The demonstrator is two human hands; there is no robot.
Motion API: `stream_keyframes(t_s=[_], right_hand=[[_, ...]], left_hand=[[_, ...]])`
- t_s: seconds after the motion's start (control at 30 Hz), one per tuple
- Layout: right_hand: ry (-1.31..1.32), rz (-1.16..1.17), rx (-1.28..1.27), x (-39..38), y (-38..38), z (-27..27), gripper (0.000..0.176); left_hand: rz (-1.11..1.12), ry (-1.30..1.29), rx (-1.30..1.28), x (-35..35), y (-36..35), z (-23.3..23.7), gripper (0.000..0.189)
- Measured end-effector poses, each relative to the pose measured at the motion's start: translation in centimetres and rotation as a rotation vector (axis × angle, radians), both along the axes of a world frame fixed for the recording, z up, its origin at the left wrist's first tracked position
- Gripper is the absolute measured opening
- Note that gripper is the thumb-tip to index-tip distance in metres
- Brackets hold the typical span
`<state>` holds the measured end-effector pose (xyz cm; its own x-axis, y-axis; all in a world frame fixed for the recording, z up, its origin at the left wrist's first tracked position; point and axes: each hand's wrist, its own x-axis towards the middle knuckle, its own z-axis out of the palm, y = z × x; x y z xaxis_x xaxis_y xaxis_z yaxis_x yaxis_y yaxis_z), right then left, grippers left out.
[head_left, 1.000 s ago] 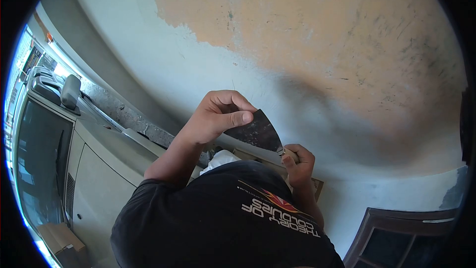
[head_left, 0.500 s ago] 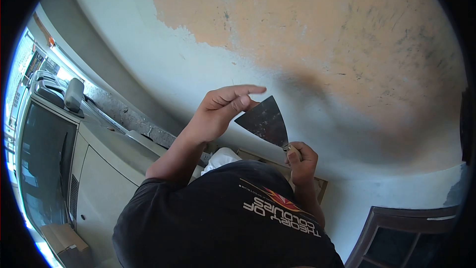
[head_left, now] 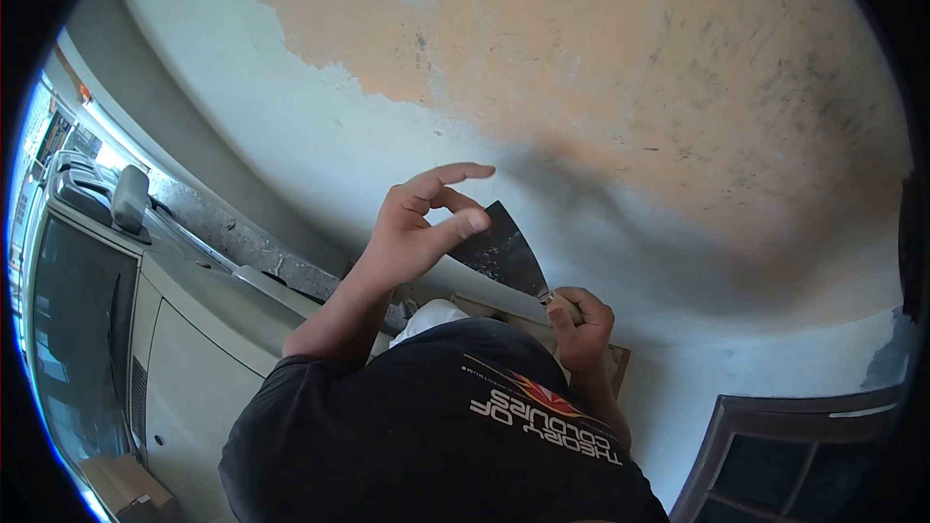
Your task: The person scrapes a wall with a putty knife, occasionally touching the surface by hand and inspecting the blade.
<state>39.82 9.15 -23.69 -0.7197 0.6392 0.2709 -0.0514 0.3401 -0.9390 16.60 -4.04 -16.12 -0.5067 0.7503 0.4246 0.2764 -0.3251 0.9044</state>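
- Glass, dark, in a pale grey frame (head_left: pixel 184 368), fills the far left, with a rough grey ledge (head_left: pixel 242 232) running along the foot of the wall beside it.
- The left hand (head_left: pixel 407 232) is raised in front of the wall with its fingers loose and spread. The forefinger points out straight and the thumb tip rests against the scraper's blade.
- The dark, stained, triangular metal scraper with a pale wooden handle (head_left: pixel 504 252) is held between the two hands, just above the black printed T-shirt (head_left: pixel 436 436), its wide edge tilted up and left.
- The right hand (head_left: pixel 581 329) is curled shut around the scraper's handle, close to the chest.
- The whitish painted wall with a large patch of bare orange plaster (head_left: pixel 630 87) rises behind.
- A dark wooden window frame (head_left: pixel 775 465) sits at the lower right.
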Motion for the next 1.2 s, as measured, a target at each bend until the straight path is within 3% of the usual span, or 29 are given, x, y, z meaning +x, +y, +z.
stream_keyframes(t_s=[0.03, 0.17, 0.37, 0.43, 0.57, 0.63, 0.73, 0.87, 0.97, 1.03, 1.07, 1.13, 1.2], right_hand=[[0.021, -0.01, 0.022, 0.2, 0.1, -0.3, 0.023], [0.054, -0.043, 0.07, 0.9, -0.1, -0.2, 0.024], [0.06, -0.012, 0.066, 1.9, -0.2, 0.2, 0.027], [0.055, 0.008, 0.053, 2.5, -0.2, 0.0, 0.029], [0.033, 0.052, -0.033, 3.6, 0.2, -0.9, 0.033], [0.043, 0.023, -0.073, 3.6, 0.0, -1.1, 0.033], [0.065, -0.02, -0.07, 3.8, -0.2, -1.0, 0.033], [0.14, -0.048, 0.09, 3.5, -0.3, -0.1, 0.03], [0.125, -0.071, 0.04, 3.9, -0.3, -0.1, 0.027], [0.125, -0.078, 0.043, 4.0, -0.4, -0.2, 0.027], [0.126, -0.084, 0.046, 4.1, -0.3, -0.2, 0.026], [0.129, -0.076, 0.065, 4.3, -0.3, -0.2, 0.027], [0.126, -0.063, 0.082, 4.5, -0.3, -0.2, 0.028]], left_hand=[[0.022, 0.163, -0.057, 0.1, 0.1, -0.1, 0.024], [0.037, 0.06, -0.083, 0.5, 0.9, -0.7, 0.024], [-0.26, -0.21, 0.023, 0.1, 1.3, -0.7, 0.021], [-0.495, -0.393, -0.02, -0.1, 1.4, -1.3, 0.026], [-0.609, -0.441, 0.049, 0.4, 2.6, -2.5, 0.032], [-0.712, -0.618, -0.016, 0.7, 2.6, -2.2, 0.036], [-0.694, -0.453, 0.173, 2.1, 3.5, -1.5, 0.04], [-0.747, -0.495, -0.022, 1.5, 2.7, -0.8, 0.042], [-0.728, -0.576, -0.087, 1.6, 2.7, -0.9, 0.043], [-0.771, -0.804, -0.062, 1.9, 2.7, -0.8, 0.038], [-0.775, -0.801, -0.064, 1.9, 2.8, -0.8, 0.038], [-0.713, -0.407, -0.047, 1.6, 2.9, -0.8, 0.035], [-0.717, -0.434, -0.049, 1.8, 3.0, -0.7, 0.035]])
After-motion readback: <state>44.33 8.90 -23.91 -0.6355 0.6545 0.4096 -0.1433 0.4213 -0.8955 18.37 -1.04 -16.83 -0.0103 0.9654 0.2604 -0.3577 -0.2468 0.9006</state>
